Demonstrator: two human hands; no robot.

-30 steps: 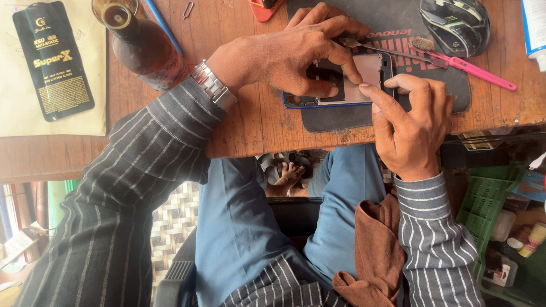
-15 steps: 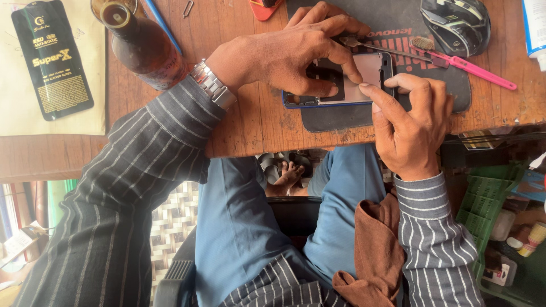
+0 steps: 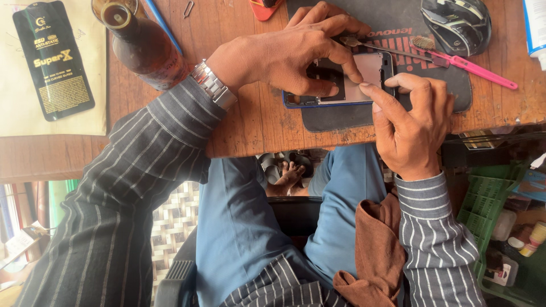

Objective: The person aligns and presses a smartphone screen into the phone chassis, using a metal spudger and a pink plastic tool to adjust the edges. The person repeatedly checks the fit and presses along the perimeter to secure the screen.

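Pinching metal tweezers (image 3: 364, 44), left hand (image 3: 284, 54) is seen over blue-framed opened phone (image 3: 341, 79); right hand (image 3: 406, 125) fingertips pressed on its near edge. Back already off, internals exposed, reassembly left.

A person seen from above wears a dark grey long-sleeved shirt with thin white stripes, buttoned cuffs at both wrists, blue trousers, a silver metal link watch (image 3: 213, 85) on the left wrist, and a brown cloth (image 3: 372, 250) draped over the right thigh.
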